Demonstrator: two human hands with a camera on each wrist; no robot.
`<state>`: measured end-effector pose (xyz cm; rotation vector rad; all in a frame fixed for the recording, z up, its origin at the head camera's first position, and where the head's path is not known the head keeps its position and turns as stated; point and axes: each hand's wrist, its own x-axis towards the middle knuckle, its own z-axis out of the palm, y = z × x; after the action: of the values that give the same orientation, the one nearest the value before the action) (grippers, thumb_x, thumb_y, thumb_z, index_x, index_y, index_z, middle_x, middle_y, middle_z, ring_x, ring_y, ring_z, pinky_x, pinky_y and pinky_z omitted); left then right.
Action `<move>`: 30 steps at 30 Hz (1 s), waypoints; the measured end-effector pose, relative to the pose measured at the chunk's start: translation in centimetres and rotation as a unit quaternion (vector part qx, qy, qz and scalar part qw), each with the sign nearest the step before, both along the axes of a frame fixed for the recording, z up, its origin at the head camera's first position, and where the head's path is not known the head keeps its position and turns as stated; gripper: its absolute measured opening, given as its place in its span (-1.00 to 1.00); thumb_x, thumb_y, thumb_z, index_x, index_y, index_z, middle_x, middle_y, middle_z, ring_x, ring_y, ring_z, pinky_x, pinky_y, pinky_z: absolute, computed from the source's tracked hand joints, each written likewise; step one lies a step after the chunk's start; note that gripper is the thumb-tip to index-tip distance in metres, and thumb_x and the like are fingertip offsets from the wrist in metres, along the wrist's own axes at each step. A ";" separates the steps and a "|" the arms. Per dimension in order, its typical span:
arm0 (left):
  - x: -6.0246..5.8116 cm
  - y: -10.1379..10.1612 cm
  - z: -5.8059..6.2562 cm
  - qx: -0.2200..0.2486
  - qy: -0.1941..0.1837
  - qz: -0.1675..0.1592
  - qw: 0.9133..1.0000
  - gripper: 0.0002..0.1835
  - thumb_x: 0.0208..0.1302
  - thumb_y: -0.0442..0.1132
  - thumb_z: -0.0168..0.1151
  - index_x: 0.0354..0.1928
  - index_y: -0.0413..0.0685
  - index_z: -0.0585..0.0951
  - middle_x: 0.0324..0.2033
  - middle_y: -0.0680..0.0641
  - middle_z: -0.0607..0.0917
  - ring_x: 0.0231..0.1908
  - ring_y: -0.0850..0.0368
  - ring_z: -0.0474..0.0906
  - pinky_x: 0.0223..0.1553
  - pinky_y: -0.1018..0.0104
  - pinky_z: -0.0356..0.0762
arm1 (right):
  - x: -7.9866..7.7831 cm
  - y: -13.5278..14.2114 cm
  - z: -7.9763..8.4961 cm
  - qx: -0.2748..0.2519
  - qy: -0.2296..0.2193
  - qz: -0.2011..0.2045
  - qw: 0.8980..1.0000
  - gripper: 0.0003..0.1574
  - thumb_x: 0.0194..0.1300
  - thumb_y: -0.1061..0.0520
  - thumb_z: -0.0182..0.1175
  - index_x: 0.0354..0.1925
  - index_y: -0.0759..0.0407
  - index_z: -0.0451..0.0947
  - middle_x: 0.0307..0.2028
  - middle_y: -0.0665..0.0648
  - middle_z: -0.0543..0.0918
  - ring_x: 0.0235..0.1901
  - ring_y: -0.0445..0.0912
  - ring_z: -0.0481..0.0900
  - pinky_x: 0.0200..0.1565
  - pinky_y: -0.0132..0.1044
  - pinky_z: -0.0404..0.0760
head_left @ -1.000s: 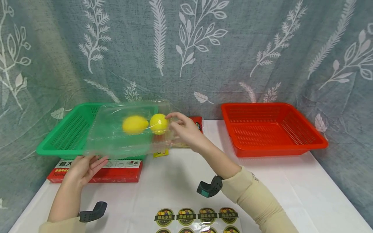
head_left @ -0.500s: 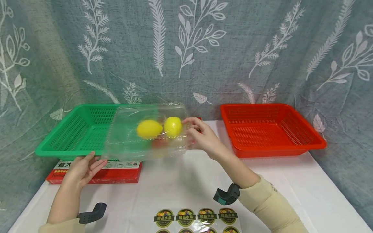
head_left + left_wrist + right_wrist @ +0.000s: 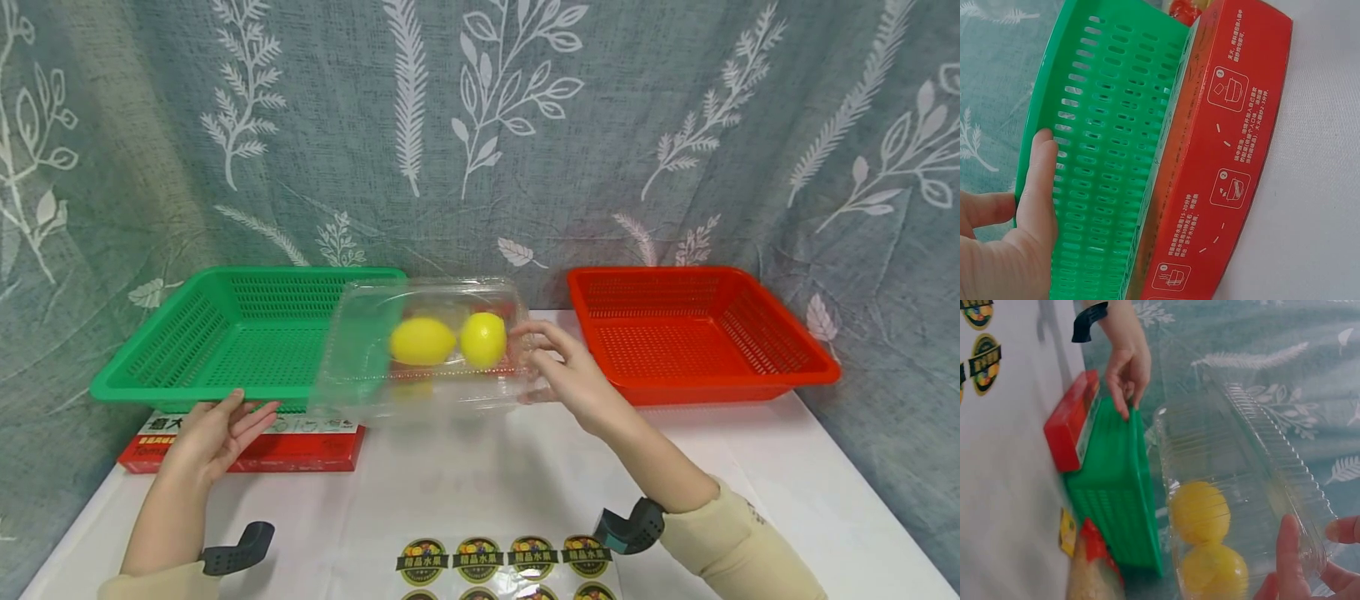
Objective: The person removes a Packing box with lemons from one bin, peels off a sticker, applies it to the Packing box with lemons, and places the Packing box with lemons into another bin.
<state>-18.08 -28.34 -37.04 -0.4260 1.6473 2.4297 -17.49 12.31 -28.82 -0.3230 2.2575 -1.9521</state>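
My right hand (image 3: 566,375) grips the right end of a clear plastic clamshell box (image 3: 352,387), which hangs over the back middle of the table. Thumb and fingers pinch its ribbed edge in the right wrist view. Inside lie two yellow lemons, an oblong one (image 3: 422,341) on the left and a rounder-looking one (image 3: 483,340) near my fingers. My left hand (image 3: 217,437) holds the front rim of the green plastic basket (image 3: 112,390), with thumb and fingers on either side of it in the left wrist view (image 3: 1016,231).
A red box (image 3: 322,454) with white print lies before the green basket. A red basket (image 3: 705,387) stands at the back right. Round fruit stickers (image 3: 477,558) on a sheet lie in front. A red-topped packet (image 3: 1094,550) and a small yellow packet (image 3: 1067,531) lie by the green basket.
My right hand has carried the clear box with the lemons to the right and slightly lower, out from over the green basket. My left hand has stayed at the basket rim.
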 end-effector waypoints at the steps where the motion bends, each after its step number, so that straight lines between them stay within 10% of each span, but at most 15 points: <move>1: 0.0 0.0 0.0 0.002 -0.001 0.000 1.000 -0.07 0.32 -0.04 -0.07 0.34 -0.14 -0.52 0.10 -0.19 0.13 -0.33 0.22 0.65 -0.08 0.26 0.50 | 0.1 0.2 -0.1 0.000 0.000 -0.001 1.000 -0.57 0.28 0.27 -0.13 0.12 0.23 0.33 -0.03 0.31 0.32 -0.32 -0.02 0.36 -0.30 -0.08 0.63; 30: 0.2 0.2 0.1 0.011 0.007 0.003 1.000 -0.06 0.32 -0.04 -0.06 0.34 -0.13 -0.53 -0.03 -0.07 0.21 -0.33 0.22 0.65 -0.10 0.27 0.50 | 3.5 4.7 -2.2 0.022 0.016 -0.032 0.999 -0.56 0.29 0.31 -0.13 0.14 0.28 0.29 0.11 0.34 0.27 0.01 0.27 0.34 -0.31 -0.11 0.63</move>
<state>-17.93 -28.17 -36.95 -0.4122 1.6251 2.4594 -14.02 17.06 -31.02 -0.2807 2.3550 -1.9378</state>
